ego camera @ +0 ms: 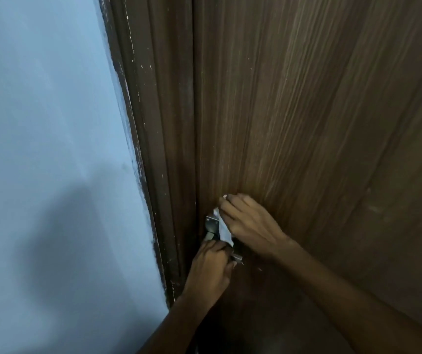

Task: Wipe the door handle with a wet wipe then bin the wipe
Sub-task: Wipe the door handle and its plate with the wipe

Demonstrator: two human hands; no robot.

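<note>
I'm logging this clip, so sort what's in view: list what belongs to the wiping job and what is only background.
Part of the job:
- wet wipe, pressed on the hardware by the right hand
- metal door handle
- left hand, gripping the handle's lower part

Background only:
- wooden door
- dark door frame
- blue wall

No bin is in view.

Two bare forearms, left hand point(211, 267) and right hand point(249, 221) ungloved.

A pale blue wall point(39, 149) fills the left side, meeting a dark, chipped wooden door frame point(153, 149). Brown wood-grain door point(307, 111) spans the right. Dim light casts soft shadows.
</note>
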